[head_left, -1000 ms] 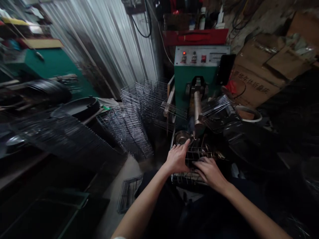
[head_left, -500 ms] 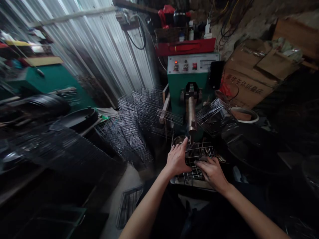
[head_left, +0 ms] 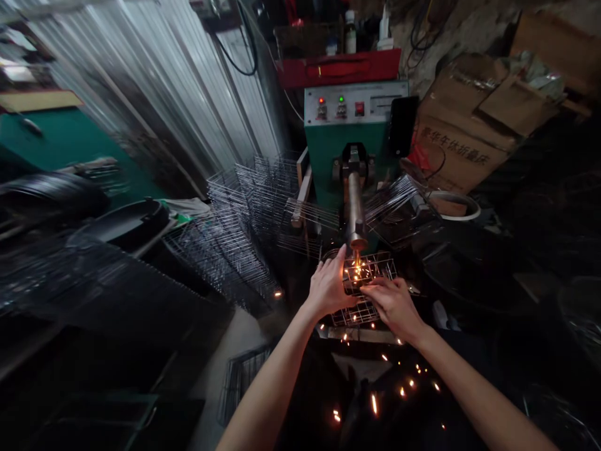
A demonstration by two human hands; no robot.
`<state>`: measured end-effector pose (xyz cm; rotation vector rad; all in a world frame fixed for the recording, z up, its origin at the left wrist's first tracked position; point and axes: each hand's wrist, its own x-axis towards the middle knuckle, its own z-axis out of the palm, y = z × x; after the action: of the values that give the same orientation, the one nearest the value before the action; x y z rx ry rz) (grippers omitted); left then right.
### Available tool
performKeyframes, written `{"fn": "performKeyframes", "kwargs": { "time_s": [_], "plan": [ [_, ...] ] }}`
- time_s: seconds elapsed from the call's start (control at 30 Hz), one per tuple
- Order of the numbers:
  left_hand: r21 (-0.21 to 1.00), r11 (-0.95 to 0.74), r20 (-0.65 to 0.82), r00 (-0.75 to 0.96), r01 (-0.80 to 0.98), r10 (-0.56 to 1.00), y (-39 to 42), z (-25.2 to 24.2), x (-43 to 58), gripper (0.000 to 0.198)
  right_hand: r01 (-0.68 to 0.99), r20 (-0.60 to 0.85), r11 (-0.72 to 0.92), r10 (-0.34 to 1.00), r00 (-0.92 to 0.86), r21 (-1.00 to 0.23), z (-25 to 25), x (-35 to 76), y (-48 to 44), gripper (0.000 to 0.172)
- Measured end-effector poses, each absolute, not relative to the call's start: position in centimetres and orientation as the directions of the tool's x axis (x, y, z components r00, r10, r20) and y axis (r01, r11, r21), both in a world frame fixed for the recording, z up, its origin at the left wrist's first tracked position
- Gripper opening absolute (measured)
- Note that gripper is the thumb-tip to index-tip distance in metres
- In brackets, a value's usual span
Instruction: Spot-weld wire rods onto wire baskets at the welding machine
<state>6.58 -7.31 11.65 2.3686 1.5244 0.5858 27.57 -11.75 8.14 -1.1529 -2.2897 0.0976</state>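
A small wire basket (head_left: 360, 313) of crossed metal rods sits under the electrode arm (head_left: 355, 210) of a spot welder (head_left: 323, 147). Bright sparks (head_left: 357, 268) burst where the electrode meets the wires. My left hand (head_left: 330, 285) grips the basket's left side, its index finger pointing up beside the electrode tip. On the right side, my right hand (head_left: 394, 304) has its fingers pinched together on the basket's wires. Whether a small piece is also between those fingertips is hidden.
Stacked wire grids (head_left: 239, 219) stand left of the welder. Loose metal rods (head_left: 394, 197) lie on its right, near a white bowl (head_left: 462, 207) and a cardboard box (head_left: 462, 134). A phone (head_left: 402, 125) is fixed to the welder. Sparks fall towards my lap.
Sparks have appeared at the electrode tip and scattered downward. A green lamp has lit on the welder's panel. Both hands stay at the basket; the view has shifted slightly.
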Motion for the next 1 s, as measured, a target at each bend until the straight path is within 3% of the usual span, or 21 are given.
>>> {"fn": "performKeyframes", "kwargs": {
  "time_s": [0.23, 0.6, 1.0],
  "plan": [
    [0.344, -0.472, 0.156, 0.446, 0.812, 0.881, -6.2, 12.2, 6.3, 0.147, 0.833, 0.449, 0.514, 0.805, -0.387, -0.203, 9.1, 27.0, -12.1, 0.006],
    [0.369, -0.398, 0.152, 0.367, 0.84, 0.918, -3.8, 12.5, 6.4, 0.136, 0.877, 0.517, 0.463, 0.786, -0.34, -0.128, 9.1, 26.8, -9.2, 0.008],
    [0.309, -0.42, 0.185, 0.379, 0.853, 0.907, -2.0, 13.0, 6.3, 0.136, 0.888, 0.512, 0.433, 0.804, -0.302, -0.156, 8.4, 26.8, -7.5, 0.009]
  ]
}}
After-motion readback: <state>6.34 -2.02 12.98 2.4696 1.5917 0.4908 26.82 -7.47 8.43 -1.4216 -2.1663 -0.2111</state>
